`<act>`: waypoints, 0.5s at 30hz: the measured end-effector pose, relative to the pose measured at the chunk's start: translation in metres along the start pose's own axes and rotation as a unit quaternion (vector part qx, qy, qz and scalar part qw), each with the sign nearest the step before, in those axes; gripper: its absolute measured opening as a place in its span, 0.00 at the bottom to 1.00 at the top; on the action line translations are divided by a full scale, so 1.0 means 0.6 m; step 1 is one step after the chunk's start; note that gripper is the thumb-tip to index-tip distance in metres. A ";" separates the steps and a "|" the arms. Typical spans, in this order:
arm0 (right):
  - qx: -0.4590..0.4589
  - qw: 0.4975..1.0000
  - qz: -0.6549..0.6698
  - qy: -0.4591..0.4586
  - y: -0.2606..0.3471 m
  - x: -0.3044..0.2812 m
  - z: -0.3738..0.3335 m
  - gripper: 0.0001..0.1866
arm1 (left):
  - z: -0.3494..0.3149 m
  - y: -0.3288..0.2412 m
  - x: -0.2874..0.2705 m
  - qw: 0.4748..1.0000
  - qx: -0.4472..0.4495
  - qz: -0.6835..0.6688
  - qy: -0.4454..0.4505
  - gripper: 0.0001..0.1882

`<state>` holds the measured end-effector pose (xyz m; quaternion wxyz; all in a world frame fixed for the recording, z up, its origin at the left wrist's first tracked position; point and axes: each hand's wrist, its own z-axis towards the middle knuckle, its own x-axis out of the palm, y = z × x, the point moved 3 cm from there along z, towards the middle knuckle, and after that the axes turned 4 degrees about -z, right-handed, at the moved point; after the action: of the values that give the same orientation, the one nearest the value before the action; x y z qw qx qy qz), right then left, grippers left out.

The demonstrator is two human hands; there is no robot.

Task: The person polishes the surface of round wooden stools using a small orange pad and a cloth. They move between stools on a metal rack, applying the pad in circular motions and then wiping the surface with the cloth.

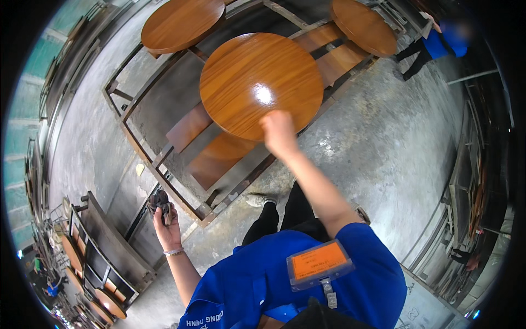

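My right hand (278,131) reaches forward onto the near rim of a large round glossy wooden tabletop (257,77). The hand is blurred, so I cannot tell whether it grips the edge or only lies on it. My left hand (167,225) is raised at the lower left, away from the tabletop, with its fingers closed around a dark crumpled rag (160,202). An orange badge in a clear sleeve (319,263) hangs on my blue shirt.
The tabletop lies on a low metal frame (164,172) with brown planks (219,156). Two more round tops (183,22) (364,24) lie farther back. Another person in blue (438,44) stands at the upper right. Racks with round panels (82,257) stand lower left on the concrete floor.
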<state>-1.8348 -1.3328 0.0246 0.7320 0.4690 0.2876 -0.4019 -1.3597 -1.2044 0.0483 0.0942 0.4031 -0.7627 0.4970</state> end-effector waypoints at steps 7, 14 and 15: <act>0.101 0.989 -0.097 -0.052 -0.070 -0.032 0.010 0.12 | -0.020 -0.032 -0.059 0.999 0.020 -0.031 -0.037 0.21; -0.056 0.997 0.046 0.027 0.120 0.085 0.052 0.09 | -0.018 -0.001 -0.025 0.999 0.020 -0.026 -0.033 0.21; -0.047 0.999 0.026 0.002 0.079 0.062 0.060 0.09 | -0.024 -0.006 -0.029 0.999 0.024 -0.013 -0.035 0.21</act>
<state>-1.7736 -1.3667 0.0308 0.7631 0.4417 0.2953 -0.3679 -1.3493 -1.1841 0.0484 0.0643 0.4319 -0.7483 0.4994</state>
